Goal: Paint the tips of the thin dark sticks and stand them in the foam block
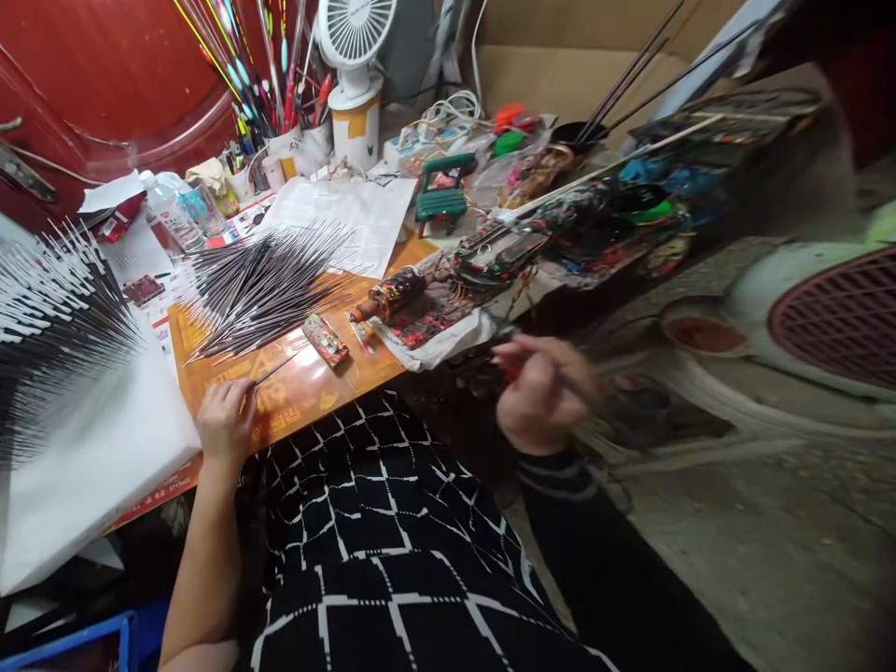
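Well, from my remote seat: left hand pinching a slim rod over the orange mat.

I read the left hand [225,420] as nearly closed, its fingertips [246,394] gripping a slim dark rod [276,371] that points up and away from the hand. Just ahead of it lies a heap of striped rods [262,289] on the printed orange mat [301,397], and to its left a white foam board [91,467] bristles with more. The right hand [542,392] is blurred, its fingers drawn together around what may be another thin rod [578,381]; I cannot tell how firm that grip is. Between the hands I see a paint-caked cylinder [388,294] and a small painted block [326,341].
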